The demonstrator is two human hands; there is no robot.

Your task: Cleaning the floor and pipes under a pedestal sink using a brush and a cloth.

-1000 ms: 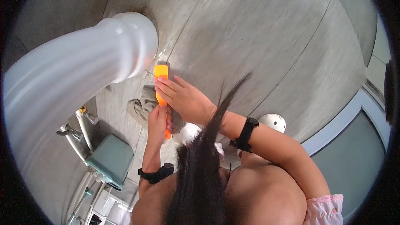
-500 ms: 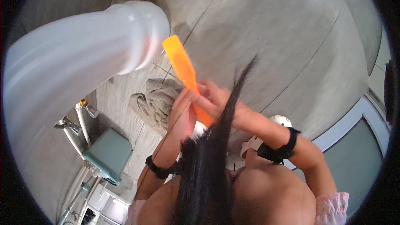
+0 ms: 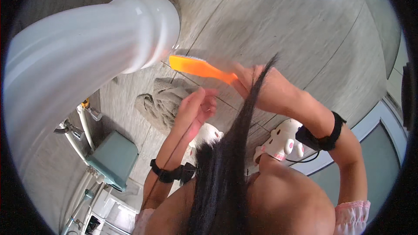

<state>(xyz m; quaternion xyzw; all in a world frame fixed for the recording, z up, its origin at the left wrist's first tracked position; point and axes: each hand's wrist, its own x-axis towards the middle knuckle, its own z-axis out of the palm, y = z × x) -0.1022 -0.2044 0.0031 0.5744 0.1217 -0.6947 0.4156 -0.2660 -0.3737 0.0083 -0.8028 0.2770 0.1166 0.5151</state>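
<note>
My right hand [image 3: 265, 88] grips the handle of an orange scrubbing brush [image 3: 189, 66]. Its flat head points left, and pale bristles show along the far edge. The brush head is close to the base of a white, glossy pedestal [image 3: 148, 30]; a small gap appears between them. My left hand [image 3: 193, 111] is empty, its fingers loosely bent and apart, just nearer to me than the brush. Behind that hand a crumpled grey-brown cloth [image 3: 159, 104] lies on the floor. A hanging lock of dark hair covers part of my right fingers.
Grey tiled floor [image 3: 300, 30] spreads around. White slippers [image 3: 285, 137] are on my feet. At the left stand a grey-green bin [image 3: 114, 159] and wall pipes with a valve [image 3: 82, 119]. A framed door panel [image 3: 374, 161] is at the lower right.
My hands have parted: the left has let go of the brush, and the right has drawn right with it. The brush has swung from steep to nearly level, turning its bristles away from me.
</note>
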